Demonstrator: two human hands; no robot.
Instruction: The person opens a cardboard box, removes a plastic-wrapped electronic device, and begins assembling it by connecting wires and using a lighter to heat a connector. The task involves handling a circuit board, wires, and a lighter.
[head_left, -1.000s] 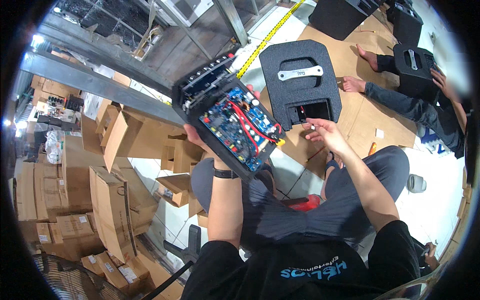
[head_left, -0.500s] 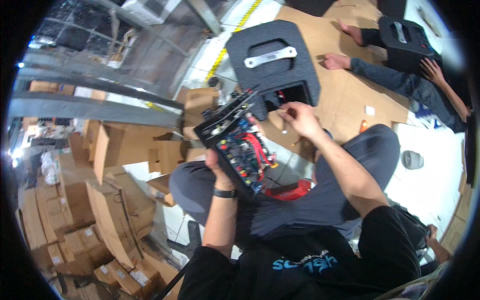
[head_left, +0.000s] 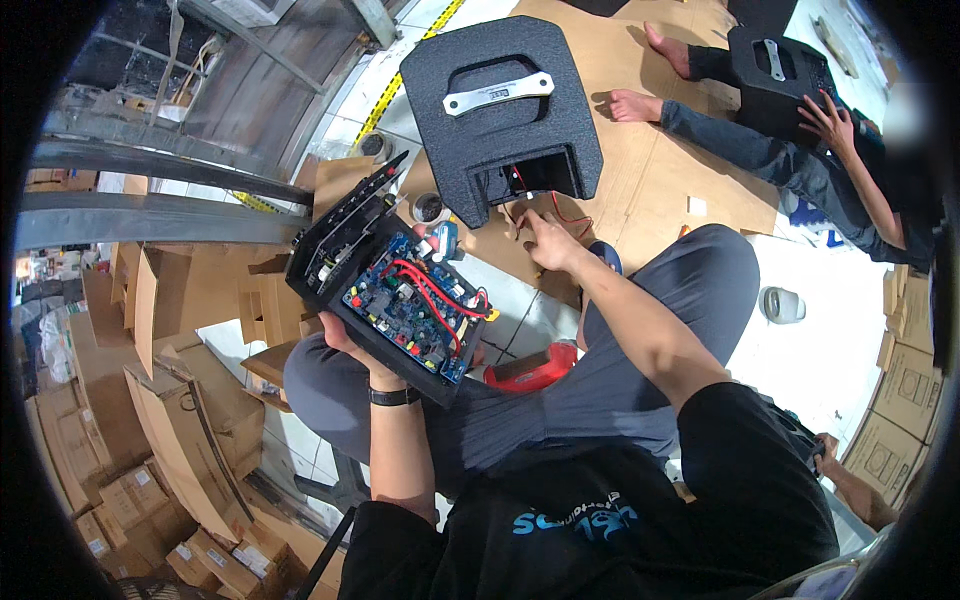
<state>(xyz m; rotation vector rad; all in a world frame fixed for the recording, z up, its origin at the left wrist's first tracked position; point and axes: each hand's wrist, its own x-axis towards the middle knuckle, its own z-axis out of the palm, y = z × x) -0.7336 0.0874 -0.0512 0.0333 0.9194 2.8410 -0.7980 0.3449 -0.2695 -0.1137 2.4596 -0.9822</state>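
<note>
The left hand (head_left: 352, 352) grips the amplifier module (head_left: 395, 295) — out of the speaker cabinet (head_left: 500, 110); the right hand (head_left: 548, 240) seemingly pinches its wires (head_left: 560, 205) — unconnected yet.

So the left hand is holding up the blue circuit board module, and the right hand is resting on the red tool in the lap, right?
Not quite. The left hand does hold the circuit board module, but in the head view the right hand reaches out to the red wires at the opening of the black speaker cabinet. The red tool lies untouched in the lap.
</note>
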